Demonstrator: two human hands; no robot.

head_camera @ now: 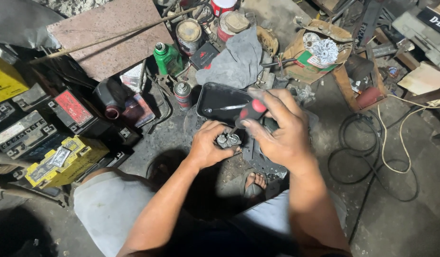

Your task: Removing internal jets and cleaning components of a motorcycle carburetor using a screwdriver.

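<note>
In left hand point(208, 145), small metal part point(228, 140)

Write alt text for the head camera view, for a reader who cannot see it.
Seen from above, a person's left hand grips a small metal part while the right hand holds a red-and-black-handled screwdriver to it, over a black tray on a cluttered workshop floor. Batteries, a green bottle, cans and a grey rag lie around.

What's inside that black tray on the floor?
A thin metal rod lies inside the black tray. The right hand with the red-handled screwdriver covers the tray's right part, so what lies there cannot be seen.
</note>
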